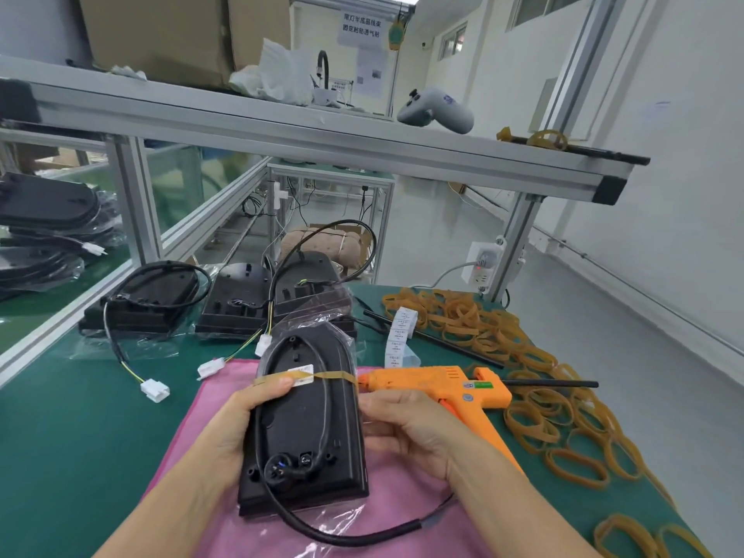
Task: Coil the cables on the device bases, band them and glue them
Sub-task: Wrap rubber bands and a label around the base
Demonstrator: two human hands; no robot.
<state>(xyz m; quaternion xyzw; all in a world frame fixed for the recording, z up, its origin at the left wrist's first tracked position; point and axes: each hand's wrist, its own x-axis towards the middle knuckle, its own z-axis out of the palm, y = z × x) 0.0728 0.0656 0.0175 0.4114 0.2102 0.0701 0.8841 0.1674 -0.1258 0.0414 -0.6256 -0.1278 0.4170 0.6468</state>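
Bright, even light (edges warped)

Device base: black moulded plastic, matt, with a thin clear glossy film bag around its upper end. Cable: black sheath, smooth, faint sheen. Rubber band across the base: tan, translucent, smooth. Loose rubber bands: the same tan rubber, slightly glossy. Glue gun: orange plastic, smooth, semi-matt, with a black stick at its rear. Cloth under the base: pink woven fabric, soft and matt. Table mat: green, smooth, dull sheen. Frame rail: pale brushed aluminium profile with a black plastic end cap. Connectors: white glossy plastic. Cardboard box: brown, matt.
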